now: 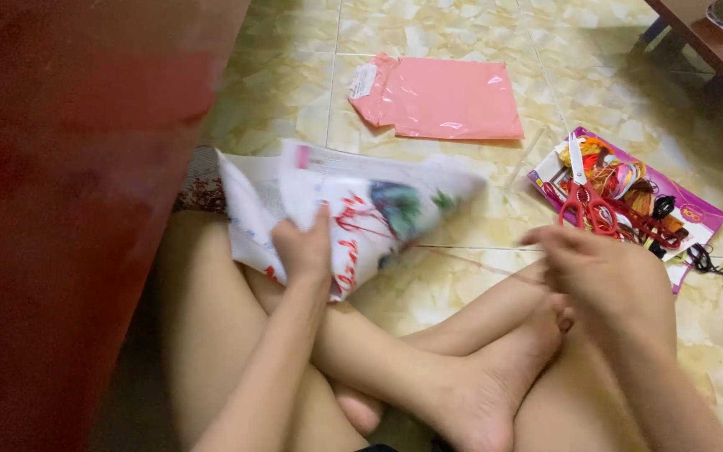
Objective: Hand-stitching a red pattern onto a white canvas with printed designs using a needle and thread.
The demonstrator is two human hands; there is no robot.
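Note:
My left hand (pixel 303 249) grips a folded white cloth (pixel 361 205) printed with red, green and dark patterns, held above my crossed legs. A thin red thread (pixel 470 261) runs from the cloth toward my right hand (pixel 604 272), whose fingers are pinched together on it; whether a needle is in them I cannot tell. I sit on a pale tiled floor (pixel 428 33) with my bare feet crossed below both hands.
A pink plastic bag (pixel 441 99) lies flat on the floor ahead. To the right, red-handled scissors (pixel 583 197) rest on a purple card (pixel 700 219) of coloured threads. A dark red surface (pixel 69 209) fills the left. Wooden furniture (pixel 713 42) stands at top right.

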